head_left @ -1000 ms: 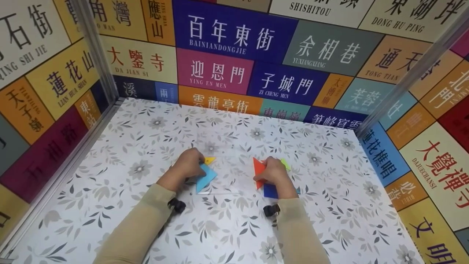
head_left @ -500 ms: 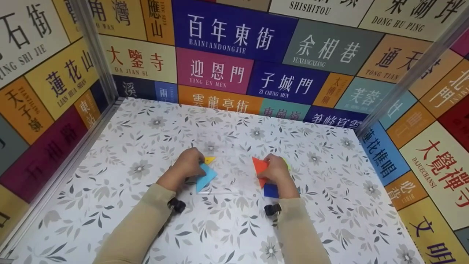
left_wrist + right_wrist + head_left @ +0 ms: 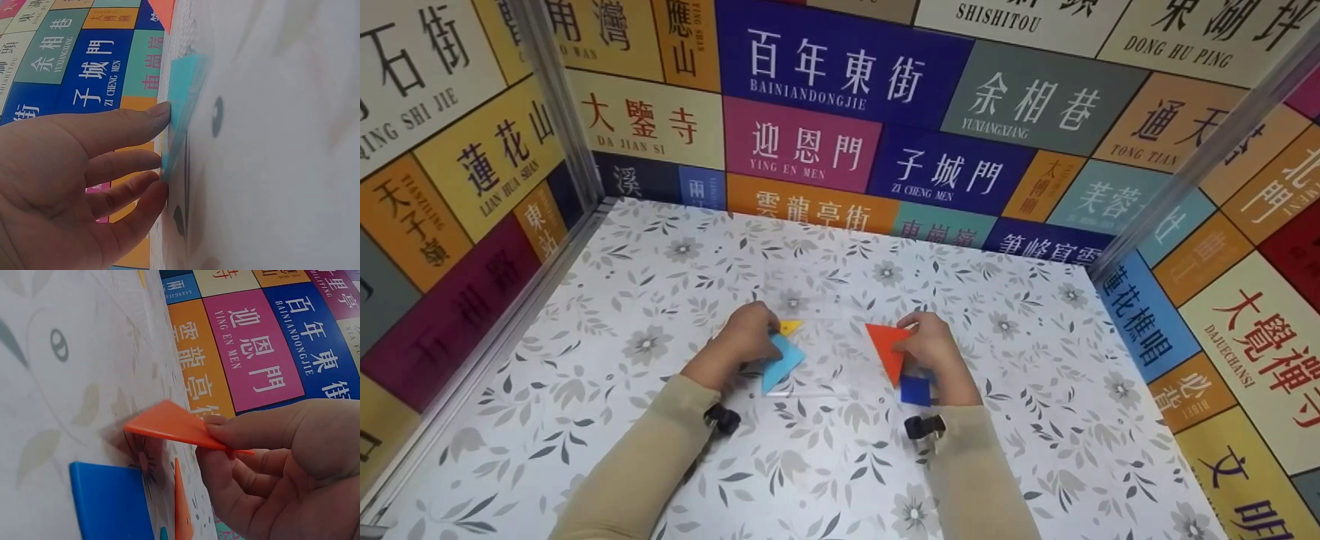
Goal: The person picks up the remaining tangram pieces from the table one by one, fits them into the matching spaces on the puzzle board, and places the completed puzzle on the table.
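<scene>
Right hand pinches an orange triangle, probably light, stiff, best held by edges; left hand, unclenched, touches a cyan piece.

A floral-print tablecloth spreads toward 6 o'clock. The dark-blue BAINIANDONGJIE sign panel stands at 12 o'clock, the cream DAJUECHANSI panel at 3; one corner post rises at 10, a second post at 2.

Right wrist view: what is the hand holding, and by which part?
The right hand pinches the orange triangle by its palm-side end, leaving the opposite end free.
</scene>
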`<state>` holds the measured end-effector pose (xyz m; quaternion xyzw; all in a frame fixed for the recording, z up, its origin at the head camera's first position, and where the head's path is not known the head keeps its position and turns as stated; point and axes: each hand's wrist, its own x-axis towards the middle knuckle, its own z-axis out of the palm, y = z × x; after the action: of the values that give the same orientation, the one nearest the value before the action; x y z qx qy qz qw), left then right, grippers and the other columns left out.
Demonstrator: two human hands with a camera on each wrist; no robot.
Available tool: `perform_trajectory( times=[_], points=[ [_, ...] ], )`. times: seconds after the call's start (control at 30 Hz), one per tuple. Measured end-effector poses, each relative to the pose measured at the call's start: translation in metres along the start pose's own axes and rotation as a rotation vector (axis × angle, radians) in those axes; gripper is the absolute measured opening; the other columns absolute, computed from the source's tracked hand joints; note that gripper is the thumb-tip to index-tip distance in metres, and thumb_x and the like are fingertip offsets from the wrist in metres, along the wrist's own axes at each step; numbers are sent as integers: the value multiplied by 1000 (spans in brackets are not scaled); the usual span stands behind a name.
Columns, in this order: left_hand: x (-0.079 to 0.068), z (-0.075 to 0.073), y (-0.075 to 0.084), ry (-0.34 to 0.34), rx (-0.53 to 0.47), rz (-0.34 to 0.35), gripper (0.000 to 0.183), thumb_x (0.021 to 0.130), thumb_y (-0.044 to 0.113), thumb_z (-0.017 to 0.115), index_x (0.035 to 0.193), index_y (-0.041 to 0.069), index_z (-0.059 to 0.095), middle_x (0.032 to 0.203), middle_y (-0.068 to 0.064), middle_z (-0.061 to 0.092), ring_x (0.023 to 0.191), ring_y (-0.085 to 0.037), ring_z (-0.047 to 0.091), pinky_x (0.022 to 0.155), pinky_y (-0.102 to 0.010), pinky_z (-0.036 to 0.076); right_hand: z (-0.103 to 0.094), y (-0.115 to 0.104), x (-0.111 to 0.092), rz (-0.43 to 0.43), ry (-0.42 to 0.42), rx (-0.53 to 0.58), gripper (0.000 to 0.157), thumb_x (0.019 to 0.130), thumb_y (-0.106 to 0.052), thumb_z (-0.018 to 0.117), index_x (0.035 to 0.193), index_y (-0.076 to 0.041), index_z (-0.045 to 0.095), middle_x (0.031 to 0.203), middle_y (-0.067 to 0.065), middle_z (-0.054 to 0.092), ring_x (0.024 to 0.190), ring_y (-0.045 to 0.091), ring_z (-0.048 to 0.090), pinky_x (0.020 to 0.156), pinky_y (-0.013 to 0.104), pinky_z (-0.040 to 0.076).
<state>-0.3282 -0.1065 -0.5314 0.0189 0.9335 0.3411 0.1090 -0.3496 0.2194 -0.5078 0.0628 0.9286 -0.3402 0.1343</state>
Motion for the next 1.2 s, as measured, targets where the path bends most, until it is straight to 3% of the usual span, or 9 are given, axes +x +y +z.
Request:
perform_trajectory(
  times=[0.23, 0.53, 0.7, 0.9, 1.03, 1.2],
  points=[
    [0, -1, 2, -23, -26, -47, 52, 76, 8, 92, 123, 3, 70, 124, -11, 65, 123, -31, 61, 113, -46, 51, 3, -1, -1, -35, 37, 42, 33, 91, -9, 77, 122, -4, 71, 114, 15, 68, 101, 28, 64, 84, 38, 55],
    [1, -1, -2, -9, 6, 28, 51, 74, 8, 93, 119, 0, 72, 120, -12, 66, 117, -31, 62, 109, -46, 53, 9, 2, 1, -110, 70, 115, 27, 90, -7, 76, 117, -4, 73, 102, 10, 66, 89, 22, 62, 72, 29, 52],
    [1, -1, -2, -29, -5, 11, 50, 76, 8, 92, 121, 1, 72, 121, -12, 65, 118, -31, 62, 110, -46, 52, 11, -1, 0, -106, 55, 142, 23, 94, -9, 74, 117, -10, 73, 106, 10, 66, 93, 23, 63, 75, 31, 53],
    [1, 2, -1, -30, 25, 65, 50, 74, 10, 94, 119, 0, 75, 119, -11, 66, 116, -31, 63, 110, -45, 52, 17, -4, -1, -164, 61, 175, 23, 94, -11, 74, 117, -13, 74, 117, 11, 67, 106, 27, 61, 89, 37, 53],
    [0, 4, 1, -45, 65, 101, 51, 74, 12, 95, 120, 0, 76, 119, -11, 66, 115, -31, 63, 109, -44, 53, 20, -5, -1, -222, 54, 184, 23, 93, -10, 75, 116, -12, 74, 114, 11, 69, 105, 27, 62, 91, 38, 53],
    [-1, 5, 5, -70, 83, 95, 52, 76, 13, 95, 122, 0, 75, 120, -11, 66, 117, -31, 63, 109, -44, 53, 21, -6, -1, -276, 24, 198, 23, 93, -8, 75, 115, -13, 75, 107, 8, 69, 99, 25, 61, 87, 36, 51]
  ],
)
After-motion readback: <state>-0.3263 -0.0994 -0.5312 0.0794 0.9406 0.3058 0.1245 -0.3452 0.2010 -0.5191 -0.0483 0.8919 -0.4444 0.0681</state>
